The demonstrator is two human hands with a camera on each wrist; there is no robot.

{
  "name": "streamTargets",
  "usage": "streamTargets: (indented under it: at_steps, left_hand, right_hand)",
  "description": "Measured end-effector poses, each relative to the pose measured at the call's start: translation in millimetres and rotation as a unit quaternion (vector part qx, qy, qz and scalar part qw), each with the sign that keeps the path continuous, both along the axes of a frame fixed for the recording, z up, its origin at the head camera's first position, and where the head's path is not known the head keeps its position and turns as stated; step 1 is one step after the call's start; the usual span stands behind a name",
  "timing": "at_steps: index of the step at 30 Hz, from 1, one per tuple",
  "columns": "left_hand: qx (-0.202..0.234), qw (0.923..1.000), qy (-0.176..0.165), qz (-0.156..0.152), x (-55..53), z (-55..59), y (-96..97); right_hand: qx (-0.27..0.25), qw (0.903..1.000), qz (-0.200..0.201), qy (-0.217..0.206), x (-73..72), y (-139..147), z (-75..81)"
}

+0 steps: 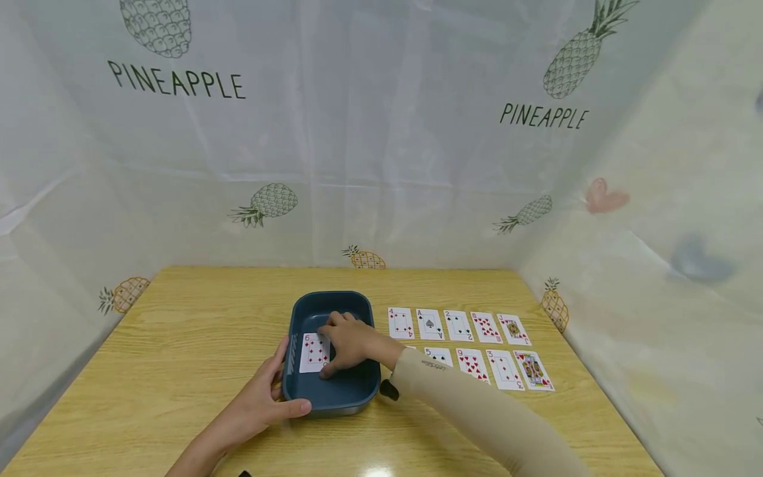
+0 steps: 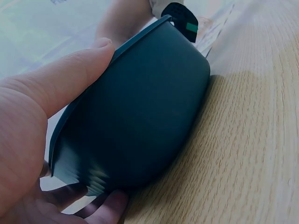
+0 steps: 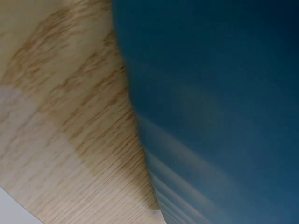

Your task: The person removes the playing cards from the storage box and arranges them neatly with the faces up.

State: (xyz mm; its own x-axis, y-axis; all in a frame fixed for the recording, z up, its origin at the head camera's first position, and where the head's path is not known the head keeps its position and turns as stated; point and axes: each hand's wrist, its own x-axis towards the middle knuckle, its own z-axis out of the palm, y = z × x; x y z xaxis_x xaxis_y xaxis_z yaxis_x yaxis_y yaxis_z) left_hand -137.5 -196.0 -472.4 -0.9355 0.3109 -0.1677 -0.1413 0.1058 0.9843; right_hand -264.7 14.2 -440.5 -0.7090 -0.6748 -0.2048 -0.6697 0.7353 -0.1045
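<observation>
A dark blue plastic basin (image 1: 340, 395) stands on the wooden table, and a six of diamonds playing card (image 1: 312, 354) lies face up inside it. My left hand (image 1: 253, 405) grips the basin's near left side; in the left wrist view its thumb (image 2: 79, 67) lies along the rim while the fingers go round the outer wall. Reaching into the basin, my right hand (image 1: 353, 341) holds the card at its right side, with fingers towards the far edge and thumb at the near edge. The right wrist view shows mostly the blurred basin wall (image 3: 210, 116).
Two rows of face-up playing cards lie right of the basin, among them an ace of spades (image 1: 429, 324) and a three of diamonds (image 1: 505, 370). My right sleeve (image 1: 471, 407) partly covers the lower row. A pineapple-print curtain (image 1: 381, 132) hangs around the table (image 1: 208, 318).
</observation>
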Motion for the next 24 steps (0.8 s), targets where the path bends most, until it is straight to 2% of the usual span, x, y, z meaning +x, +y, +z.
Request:
streamTargets:
  at_steps: [12,16,20,24]
  left_hand:
    - [-0.003,0.9999,0.01,-0.002,0.7,0.4,-0.4]
    - [0.001,1.0,0.009,-0.003,0.2,-0.3,-0.3]
    - [0.004,0.9999,0.012,-0.003,-0.7,-1.9,0.1]
    - [-0.008,0.9998,0.018,0.005,-1.3,-2.9,-0.1]
  right_hand:
    - [-0.04,0.999,-0.006,-0.02,0.6,-4,1.3]
    - [-0.045,0.9988,0.01,-0.017,0.2,-2,3.5]
    - [-0.062,0.9975,0.032,-0.01,-0.7,4,12.5]
    - [-0.106,0.9934,0.041,-0.017,-1.2,19,32.6]
